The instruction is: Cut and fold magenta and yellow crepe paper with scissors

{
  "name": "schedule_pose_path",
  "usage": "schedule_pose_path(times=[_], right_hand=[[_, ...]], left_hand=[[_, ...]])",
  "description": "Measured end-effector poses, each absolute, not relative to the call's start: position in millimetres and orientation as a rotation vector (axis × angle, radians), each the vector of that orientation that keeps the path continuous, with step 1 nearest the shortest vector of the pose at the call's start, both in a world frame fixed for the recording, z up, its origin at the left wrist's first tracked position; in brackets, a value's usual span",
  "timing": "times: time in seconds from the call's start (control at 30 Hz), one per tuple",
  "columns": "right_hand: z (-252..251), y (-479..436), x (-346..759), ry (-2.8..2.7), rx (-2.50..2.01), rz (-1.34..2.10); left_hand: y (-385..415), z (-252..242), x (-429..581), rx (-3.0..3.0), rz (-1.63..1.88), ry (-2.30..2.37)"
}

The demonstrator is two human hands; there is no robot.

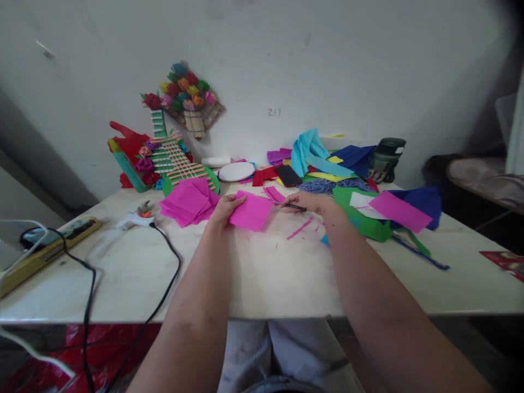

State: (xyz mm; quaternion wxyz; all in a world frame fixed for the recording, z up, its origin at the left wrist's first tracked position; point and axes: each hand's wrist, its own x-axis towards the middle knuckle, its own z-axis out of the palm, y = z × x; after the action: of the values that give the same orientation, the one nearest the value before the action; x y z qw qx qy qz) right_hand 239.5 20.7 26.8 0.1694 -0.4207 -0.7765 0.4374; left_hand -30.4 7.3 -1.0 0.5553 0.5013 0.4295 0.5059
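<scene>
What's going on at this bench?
A person is working on pink paper with both hands. The left hand holds a pink sheet above the table; the right hand has scissors in its grip, blades at the sheet's right-hand side. A pile of pink sheets lies left of the left hand, and a thin pink strip lies on the table near the right hand.

- I'm in what looks like a craft workspace
- At my table [282, 284]: scissors [295, 207], pink paper [251, 212], coloured sheets [374, 230]
- Against the wall [262, 65]: handmade-looking flowers [182, 87]
</scene>
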Motion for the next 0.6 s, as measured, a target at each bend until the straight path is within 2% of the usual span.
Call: schedule_pose_path(times=[0.33,0.6], right_hand=[[28.4,19.2,239.9,-2.227,-1.251,1.136],[27.8,19.0,240.3,-2.172,-1.224,1.212]], left_hand=[[5.1,1.1,-29.7,1.187,1.193,1.034],[6.4,-0.2,-30.6,1.189,1.188,1.011]])
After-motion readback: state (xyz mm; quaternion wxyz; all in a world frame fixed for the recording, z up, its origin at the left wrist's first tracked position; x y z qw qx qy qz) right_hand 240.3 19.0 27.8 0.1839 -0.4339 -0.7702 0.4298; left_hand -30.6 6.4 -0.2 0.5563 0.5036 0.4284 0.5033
